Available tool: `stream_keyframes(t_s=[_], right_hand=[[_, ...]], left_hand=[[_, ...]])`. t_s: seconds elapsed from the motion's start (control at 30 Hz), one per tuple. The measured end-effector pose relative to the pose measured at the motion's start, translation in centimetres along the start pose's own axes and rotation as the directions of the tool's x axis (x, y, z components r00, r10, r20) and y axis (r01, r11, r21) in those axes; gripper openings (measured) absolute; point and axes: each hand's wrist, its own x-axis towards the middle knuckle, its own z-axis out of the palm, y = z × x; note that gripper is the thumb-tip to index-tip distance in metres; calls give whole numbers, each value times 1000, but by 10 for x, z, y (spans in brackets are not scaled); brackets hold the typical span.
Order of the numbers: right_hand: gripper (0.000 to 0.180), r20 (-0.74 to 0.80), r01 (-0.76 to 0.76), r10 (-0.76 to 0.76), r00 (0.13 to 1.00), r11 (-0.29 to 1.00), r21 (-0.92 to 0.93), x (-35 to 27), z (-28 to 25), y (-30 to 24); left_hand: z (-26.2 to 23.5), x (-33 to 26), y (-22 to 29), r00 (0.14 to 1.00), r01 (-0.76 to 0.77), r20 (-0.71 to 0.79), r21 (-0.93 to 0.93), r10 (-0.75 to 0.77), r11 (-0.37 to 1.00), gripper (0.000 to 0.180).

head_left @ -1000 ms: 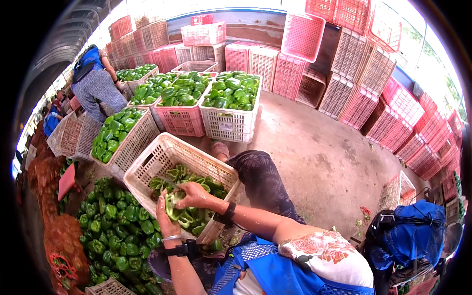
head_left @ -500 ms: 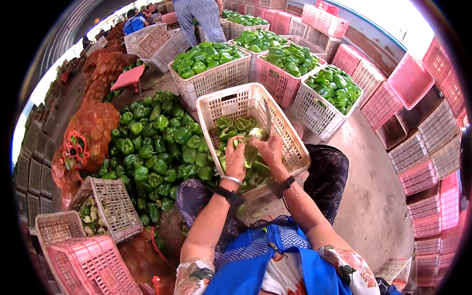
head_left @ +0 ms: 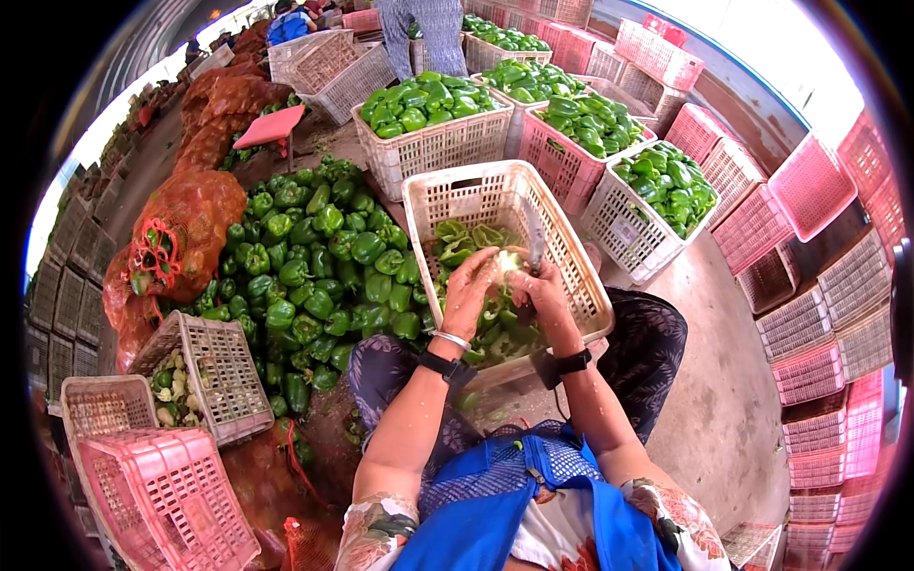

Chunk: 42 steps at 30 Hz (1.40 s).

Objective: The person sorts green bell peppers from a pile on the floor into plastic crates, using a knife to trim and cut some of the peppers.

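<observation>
A white plastic crate (head_left: pixel 419 195) stands between my knees, with cut green pepper pieces (head_left: pixel 462 240) inside. Over it my left hand (head_left: pixel 466 293) is closed around a piece of pepper (head_left: pixel 509 261) whose pale seed core shows. My right hand (head_left: pixel 547 300) grips a knife, its blade (head_left: pixel 531 228) pointing up and away from me, while the fingers touch the same pepper piece. The knife's handle is hidden in the palm. To the left of the crate lies a large heap of whole green peppers (head_left: pixel 314 257).
Crates full of green peppers (head_left: pixel 433 131) stand ahead. A crate with pale scraps (head_left: pixel 228 381) tilts at the left, above a pink crate (head_left: pixel 176 485). Orange mesh sacks (head_left: pixel 195 224) lie beyond the heap. Stacked crates (head_left: pixel 809 333) line the right. A person (head_left: pixel 433 38) stands far ahead.
My hands have come closer together over the crate. The pepper piece is turned, and the knife blade stands more upright beside it. The whole view has shifted slightly.
</observation>
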Motion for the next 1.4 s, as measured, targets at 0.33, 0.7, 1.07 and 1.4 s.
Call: stream_keyframes(t_s=[0.33,0.7,1.07,1.4], right_hand=[[21,20,148,-147,989,970,-194,-4,5,-6],[17,85,464,-633,769,463,-755,-6,28,-16],[18,-62,269,-642,764,404,-874,-4,43,-39],[13,94,269,-253,963,915,-300,7,33,3]], left_hand=[[-9,-7,12,989,-12,142,-249,49,968,39],[11,-19,13,966,-253,-66,-50,249,966,40],[-22,-19,41,962,-272,-162,-592,219,759,27],[-29,-31,20,992,-91,13,-612,125,785,33]])
